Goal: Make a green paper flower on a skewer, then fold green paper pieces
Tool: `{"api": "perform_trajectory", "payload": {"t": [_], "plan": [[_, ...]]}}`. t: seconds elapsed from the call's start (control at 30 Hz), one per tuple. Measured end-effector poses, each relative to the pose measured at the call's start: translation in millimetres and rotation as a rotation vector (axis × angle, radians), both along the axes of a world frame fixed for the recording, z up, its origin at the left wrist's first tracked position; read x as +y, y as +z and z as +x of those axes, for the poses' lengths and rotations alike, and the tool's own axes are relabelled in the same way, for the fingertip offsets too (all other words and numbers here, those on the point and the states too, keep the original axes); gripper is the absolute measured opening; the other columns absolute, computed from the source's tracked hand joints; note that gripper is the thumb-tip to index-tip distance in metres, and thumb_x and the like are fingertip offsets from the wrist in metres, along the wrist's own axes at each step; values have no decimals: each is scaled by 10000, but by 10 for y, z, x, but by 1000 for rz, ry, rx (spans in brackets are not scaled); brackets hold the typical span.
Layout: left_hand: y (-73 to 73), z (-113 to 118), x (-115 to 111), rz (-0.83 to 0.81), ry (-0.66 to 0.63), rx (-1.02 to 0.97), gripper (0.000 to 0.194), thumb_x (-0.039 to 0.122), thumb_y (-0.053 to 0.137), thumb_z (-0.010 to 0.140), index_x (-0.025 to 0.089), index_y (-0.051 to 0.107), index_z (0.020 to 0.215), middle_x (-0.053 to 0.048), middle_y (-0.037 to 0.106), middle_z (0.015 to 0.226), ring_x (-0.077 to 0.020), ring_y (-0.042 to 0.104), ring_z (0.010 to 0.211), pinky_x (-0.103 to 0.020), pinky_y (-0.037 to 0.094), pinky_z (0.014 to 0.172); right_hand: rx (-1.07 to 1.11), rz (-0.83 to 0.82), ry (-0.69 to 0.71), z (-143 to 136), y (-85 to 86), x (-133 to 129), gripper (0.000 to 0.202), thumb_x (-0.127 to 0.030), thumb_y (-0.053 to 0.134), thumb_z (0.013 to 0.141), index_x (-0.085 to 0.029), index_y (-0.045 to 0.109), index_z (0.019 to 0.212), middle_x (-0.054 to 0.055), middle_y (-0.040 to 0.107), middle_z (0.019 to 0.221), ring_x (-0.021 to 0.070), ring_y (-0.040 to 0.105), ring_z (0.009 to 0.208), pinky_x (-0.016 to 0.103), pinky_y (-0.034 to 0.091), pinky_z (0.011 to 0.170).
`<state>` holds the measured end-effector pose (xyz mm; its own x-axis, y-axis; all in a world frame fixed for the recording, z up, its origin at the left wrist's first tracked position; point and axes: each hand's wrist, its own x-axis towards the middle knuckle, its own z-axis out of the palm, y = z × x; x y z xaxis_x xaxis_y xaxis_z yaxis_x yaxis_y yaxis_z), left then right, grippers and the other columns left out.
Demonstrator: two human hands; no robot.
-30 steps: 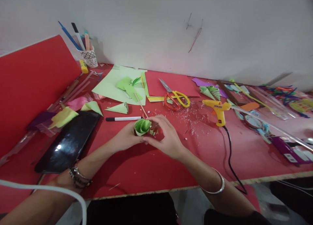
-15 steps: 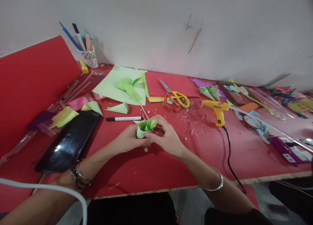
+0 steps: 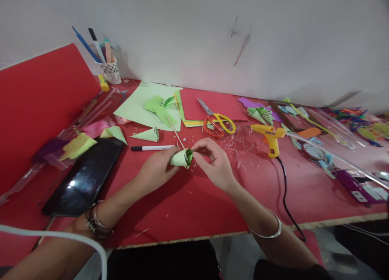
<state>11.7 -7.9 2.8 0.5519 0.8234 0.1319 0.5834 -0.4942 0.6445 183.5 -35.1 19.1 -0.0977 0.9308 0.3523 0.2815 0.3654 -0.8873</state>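
A light green paper cone (image 3: 180, 158) lies tilted in my left hand (image 3: 156, 164), its fingers wrapped round the narrow part. The open end faces right, and darker green crumpled paper (image 3: 190, 157) shows inside it. At that opening, my right hand (image 3: 214, 162) pinches the edge of the darker paper with thumb and forefinger. Just behind the cone lies a thin wooden stick (image 3: 176, 133). A black-capped marker (image 3: 153, 148) rests beside my left hand, with another paper cone (image 3: 147, 135) beyond it.
Scissors (image 3: 212, 120) lie by a stack of coloured paper (image 3: 219, 103). A yellow glue gun (image 3: 270, 139) with a black cord stands to the right. At left are a dark tablet (image 3: 83, 176) and a pen cup (image 3: 110, 71). Paper scraps litter the red table (image 3: 182, 211).
The cone has tipped from upright to lying with its mouth toward the right. My right hand has shifted slightly right, from around the cone to its rim.
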Motion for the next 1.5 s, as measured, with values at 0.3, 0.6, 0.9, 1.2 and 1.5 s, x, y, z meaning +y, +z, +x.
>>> {"api": "perform_trajectory", "payload": {"t": [0.3,0.6,0.9,1.2,1.5], "plan": [[72,-38,-3,199,31,379,182,221,453,778,188,498,952,-43,642,841,-213,602,726,-234,307,493,-93,-137,19,14,-40,23,102,-126,523,707,-187,522,788,-5,562,779,102,569,732,233,480,669],[88,-85,53,59,-75,344,209,332,502,759,179,536,897,-37,642,792,-179,578,660,-218,273,486,-220,-160,199,115,-33,57,78,-181,545,756,-177,622,751,2,613,749,95,573,699,214,446,642],[132,-131,76,-153,-249,212,106,240,509,716,149,565,719,0,595,656,-121,519,573,-199,306,496,-355,52,272,100,-29,29,105,-241,555,768,-182,642,763,3,621,719,80,550,637,192,418,596],[79,-59,33,269,-199,261,140,243,493,753,167,516,869,-51,590,825,-180,546,722,-248,347,580,-303,24,153,-5,-68,-12,57,-156,522,714,-171,546,665,-18,534,653,75,503,597,194,409,570],[62,-20,-42,161,-155,255,30,174,442,755,180,449,727,-20,565,696,-145,504,571,-248,270,478,-217,-47,162,-57,-85,-33,63,-140,499,718,-168,502,662,-20,516,657,73,489,607,193,404,571]]}}
